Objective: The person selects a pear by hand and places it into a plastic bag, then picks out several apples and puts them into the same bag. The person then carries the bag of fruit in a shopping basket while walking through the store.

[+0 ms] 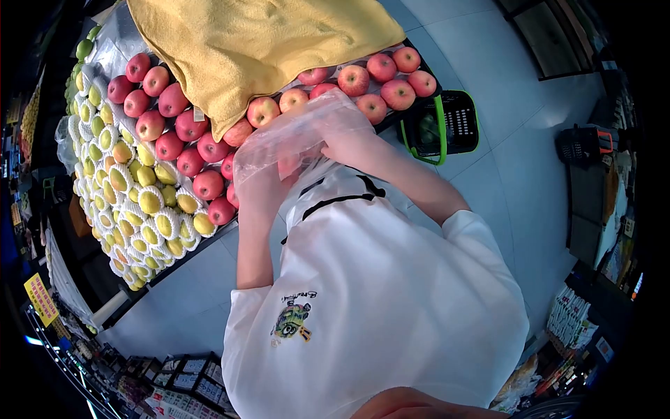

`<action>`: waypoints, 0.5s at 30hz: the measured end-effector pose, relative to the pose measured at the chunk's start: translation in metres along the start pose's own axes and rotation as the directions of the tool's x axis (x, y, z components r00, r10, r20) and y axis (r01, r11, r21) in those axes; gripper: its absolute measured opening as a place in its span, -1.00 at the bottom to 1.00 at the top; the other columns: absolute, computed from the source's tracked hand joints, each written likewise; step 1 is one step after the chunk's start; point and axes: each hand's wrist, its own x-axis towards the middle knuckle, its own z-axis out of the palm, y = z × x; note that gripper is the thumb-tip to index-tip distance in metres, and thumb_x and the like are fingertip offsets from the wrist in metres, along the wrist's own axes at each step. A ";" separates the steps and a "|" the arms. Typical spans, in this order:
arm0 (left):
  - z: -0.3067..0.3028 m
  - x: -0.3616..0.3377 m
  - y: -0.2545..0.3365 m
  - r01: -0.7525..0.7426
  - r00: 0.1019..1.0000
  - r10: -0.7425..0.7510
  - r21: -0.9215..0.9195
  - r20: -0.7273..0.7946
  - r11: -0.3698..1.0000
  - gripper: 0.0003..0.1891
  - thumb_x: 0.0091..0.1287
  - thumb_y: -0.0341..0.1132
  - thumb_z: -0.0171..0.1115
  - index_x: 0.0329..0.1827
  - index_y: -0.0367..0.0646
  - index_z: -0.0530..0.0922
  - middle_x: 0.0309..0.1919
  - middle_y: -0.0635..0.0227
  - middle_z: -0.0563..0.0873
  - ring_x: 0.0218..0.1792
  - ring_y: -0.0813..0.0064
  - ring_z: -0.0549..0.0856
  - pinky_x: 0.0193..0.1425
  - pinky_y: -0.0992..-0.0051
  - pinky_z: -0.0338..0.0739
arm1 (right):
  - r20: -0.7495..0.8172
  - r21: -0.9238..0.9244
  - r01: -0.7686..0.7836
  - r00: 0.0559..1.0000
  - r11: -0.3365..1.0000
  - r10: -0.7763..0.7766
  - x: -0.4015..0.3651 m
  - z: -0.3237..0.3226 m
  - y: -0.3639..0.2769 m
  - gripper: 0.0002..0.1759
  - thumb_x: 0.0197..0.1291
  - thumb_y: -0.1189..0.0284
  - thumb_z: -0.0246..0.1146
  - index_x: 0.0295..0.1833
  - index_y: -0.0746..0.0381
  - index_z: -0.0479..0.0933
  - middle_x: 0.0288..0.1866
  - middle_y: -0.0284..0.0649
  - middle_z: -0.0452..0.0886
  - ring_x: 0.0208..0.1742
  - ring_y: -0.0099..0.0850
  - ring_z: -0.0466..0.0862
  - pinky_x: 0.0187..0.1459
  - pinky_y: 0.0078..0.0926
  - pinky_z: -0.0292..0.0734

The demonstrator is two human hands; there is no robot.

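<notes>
Standing on blue-grey floor tiles [516,181], beside a raised display of red apples [208,185], with yellow-green fruit in white foam nets [115,199] at nine o'clock and a yellow cloth [258,42] draped at twelve. Bounded by the display's dark edge; open across tiles at four o'clock, below a black plastic basket with green rim [460,120] at three. Holding a clear plastic bag [279,136] at the near apples, stretched lengthwise from eight to two o'clock; gathered narrowly in the right hand [343,142], with the left hand [269,183] behind film, impossible to tell how wide.
</notes>
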 end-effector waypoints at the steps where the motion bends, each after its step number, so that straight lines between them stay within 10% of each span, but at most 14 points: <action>1: -0.001 0.004 0.000 -0.048 0.999 0.048 -0.006 -0.014 0.999 -0.51 0.18 -0.27 0.47 0.21 -0.10 0.66 0.14 0.18 0.73 0.20 0.10 0.67 0.32 0.09 0.50 | -0.001 0.002 0.010 1.000 1.000 -0.010 0.005 0.006 0.005 -0.54 -0.06 0.39 0.53 0.03 0.13 0.66 -0.01 -0.21 0.69 0.11 -0.14 0.62 0.20 -0.17 0.48; 3: -0.003 0.011 0.003 -0.085 0.996 0.085 0.067 -0.007 0.994 -0.53 0.21 -0.26 0.45 0.22 -0.10 0.66 0.13 0.17 0.74 0.20 0.09 0.67 0.32 0.09 0.50 | 0.239 -0.044 -0.086 0.966 0.995 0.094 0.014 0.013 0.012 -0.59 0.08 0.33 0.48 0.07 0.14 0.68 0.04 -0.17 0.69 0.13 -0.13 0.63 0.21 -0.10 0.49; 7: 0.015 0.021 -0.010 -0.114 0.957 0.103 0.028 0.272 0.993 -0.56 0.23 -0.41 0.43 0.21 -0.11 0.67 0.09 0.11 0.78 0.09 0.02 0.73 0.21 0.18 0.60 | 0.027 0.140 -0.087 0.996 0.986 0.084 0.034 0.028 0.019 -0.62 0.23 0.24 0.40 0.11 0.17 0.70 0.09 -0.18 0.71 0.21 -0.13 0.63 0.21 -0.09 0.52; 15: 0.057 0.031 -0.053 -0.039 0.988 0.057 -0.123 0.144 0.992 -0.70 0.42 -0.34 0.27 0.18 -0.07 0.71 0.02 0.07 0.78 0.06 0.05 0.74 0.14 0.16 0.61 | 0.092 0.163 0.050 0.994 0.985 -0.066 0.049 0.030 0.025 -0.71 0.34 0.34 0.29 0.11 0.17 0.68 -0.02 -0.14 0.77 0.05 -0.16 0.74 0.06 -0.18 0.62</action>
